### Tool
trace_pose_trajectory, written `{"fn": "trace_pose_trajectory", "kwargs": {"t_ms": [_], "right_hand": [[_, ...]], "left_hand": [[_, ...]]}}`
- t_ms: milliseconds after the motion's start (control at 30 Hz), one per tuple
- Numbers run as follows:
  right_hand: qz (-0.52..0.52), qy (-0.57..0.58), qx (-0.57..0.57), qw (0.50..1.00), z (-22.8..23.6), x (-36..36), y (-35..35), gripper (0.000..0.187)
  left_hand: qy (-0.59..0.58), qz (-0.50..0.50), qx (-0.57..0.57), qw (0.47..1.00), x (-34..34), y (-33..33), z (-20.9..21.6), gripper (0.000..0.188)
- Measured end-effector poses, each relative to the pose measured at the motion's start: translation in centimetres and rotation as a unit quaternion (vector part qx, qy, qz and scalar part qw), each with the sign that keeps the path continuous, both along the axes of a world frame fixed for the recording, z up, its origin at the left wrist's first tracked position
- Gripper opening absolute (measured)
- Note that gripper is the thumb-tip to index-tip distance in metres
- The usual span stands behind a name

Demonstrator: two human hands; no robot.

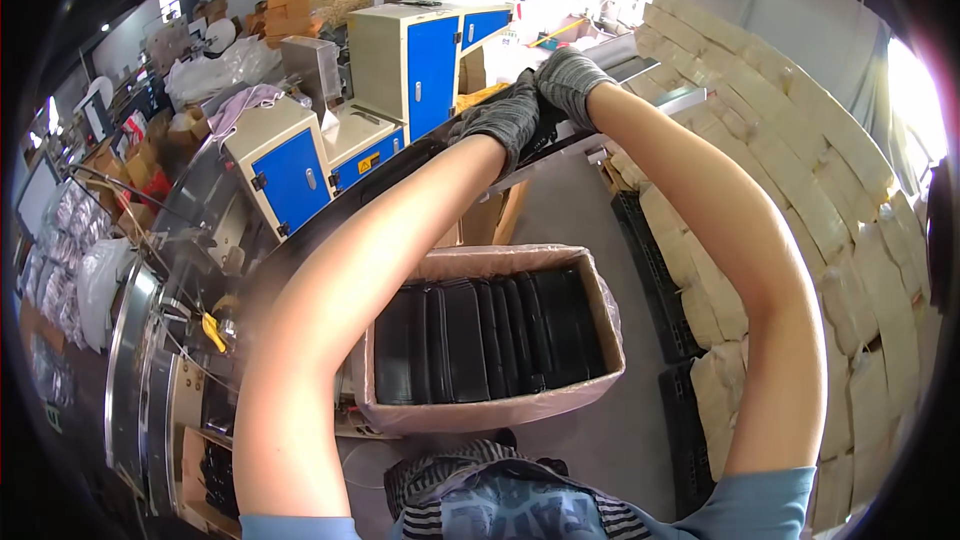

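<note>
Both my arms reach far forward to a machine's metal rail (pixel 560 155), and both hands wear grey striped knit gloves. My left hand (pixel 502 127) is closed, its fingers curled at a dark item (pixel 545 128) on the rail. Just right of it and a little farther, my right hand (pixel 572 85) is also closed, with fingertips bent down close to the left one. What the fingers hold is mostly hidden by the gloves. Below my arms stands an open carton (pixel 490 415) lined with clear plastic, packed with a row of flat, glossy black items (pixel 490 335).
Cream machine cabinets with blue doors (pixel 433 75) stand behind the rail, to the left. Tall stacks of cream-coloured bundles (pixel 800 160) rise on black pallets (pixel 655 280) at right. Curved metal machine edges (pixel 135 370) and a yellow-handled tool (pixel 213 332) are at left.
</note>
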State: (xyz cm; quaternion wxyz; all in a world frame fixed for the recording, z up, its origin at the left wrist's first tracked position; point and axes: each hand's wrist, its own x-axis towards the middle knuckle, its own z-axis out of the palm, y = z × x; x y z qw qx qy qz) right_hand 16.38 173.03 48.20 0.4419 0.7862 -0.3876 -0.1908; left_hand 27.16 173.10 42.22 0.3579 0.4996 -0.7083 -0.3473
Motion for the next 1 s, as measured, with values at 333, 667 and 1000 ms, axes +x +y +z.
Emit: {"fn": "trace_pose_trajectory", "kwargs": {"t_ms": [333,667,1000], "right_hand": [[0.157,0.085,0.260,0.949,0.3,-0.1,-4.3,0.022],[-0.050,-0.193,0.196,0.960,-1.0,0.8,1.7,0.033],[0.214,-0.504,0.290,0.785,-10.7,-2.4,14.7,0.027]], "left_hand": [[0.006,0.101,0.017,0.995,5.3,1.2,-0.3,0.091],[-0.305,-0.027,-0.131,0.943,9.2,9.3,-2.8,0.046],[0.191,0.213,-0.235,0.929,9.9,18.6,-12.0,0.041]]}}
